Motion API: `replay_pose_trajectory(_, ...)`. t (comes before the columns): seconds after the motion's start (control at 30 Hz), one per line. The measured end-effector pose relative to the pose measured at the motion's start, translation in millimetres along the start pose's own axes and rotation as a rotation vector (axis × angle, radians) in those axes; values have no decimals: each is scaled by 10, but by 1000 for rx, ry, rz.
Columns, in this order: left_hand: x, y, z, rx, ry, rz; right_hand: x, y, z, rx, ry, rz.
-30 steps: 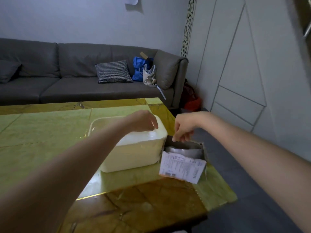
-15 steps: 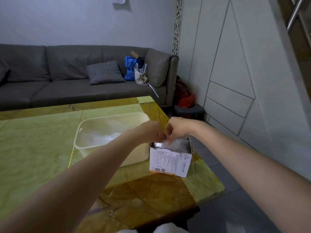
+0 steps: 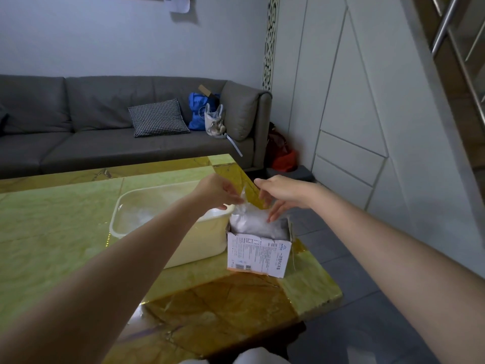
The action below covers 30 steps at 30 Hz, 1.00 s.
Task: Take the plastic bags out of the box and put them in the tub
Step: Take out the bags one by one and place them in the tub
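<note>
Table [image 3: 65, 232]: I see green-gold marble, its right edge just beside the box [image 3: 258, 254].
Tub [image 3: 168, 227]: touches the box's left.
Plastic bags [image 3: 252, 219]: bulge from the box.
Left hand [image 3: 217, 191]: pinches the top bag.
Right hand [image 3: 282, 193]: fingers spread, touching the bags.

Two hands are in view, the left hand [image 3: 219, 191] and the right hand [image 3: 282, 194]. There is one box [image 3: 258, 254], one tub [image 3: 168, 229], one table [image 3: 52, 227], one sofa [image 3: 91, 127], and one checked cushion [image 3: 157, 117]. The number of plastic bags [image 3: 253, 222] bunched in the box cannot be counted.
</note>
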<state>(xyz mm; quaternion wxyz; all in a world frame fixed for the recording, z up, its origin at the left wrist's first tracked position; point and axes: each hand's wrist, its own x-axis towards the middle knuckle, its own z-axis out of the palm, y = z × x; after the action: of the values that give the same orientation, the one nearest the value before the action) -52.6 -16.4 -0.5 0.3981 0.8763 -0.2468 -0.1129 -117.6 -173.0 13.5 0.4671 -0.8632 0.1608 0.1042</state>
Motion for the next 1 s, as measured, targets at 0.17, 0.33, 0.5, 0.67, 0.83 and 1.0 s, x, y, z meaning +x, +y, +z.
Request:
replay_pose_trajectory(0.17,-30,69,-97,-301,38,-27,-30,154,184,48,-156,126)
replay_pose_trajectory(0.33,-42,150,-197,-561,79,29,-5,199,207,-85,-192,194)
replay_pose_trajectory(0.5,-23,244,-330,-794,215,-2,-9,-62,-57,0,61,-92)
replay_pose_trajectory(0.67,-35,255,-443,-935,354,-99,-38,-157,-55,161,23,-225)
replay_pose_trajectory(0.83,-96,152,-540,-890,448,-212,14,-232,17,485,197,-303)
replay_pose_trajectory(1.0,-92,-137,-617,-766,487,-256,36,-418,82,539,274,-350)
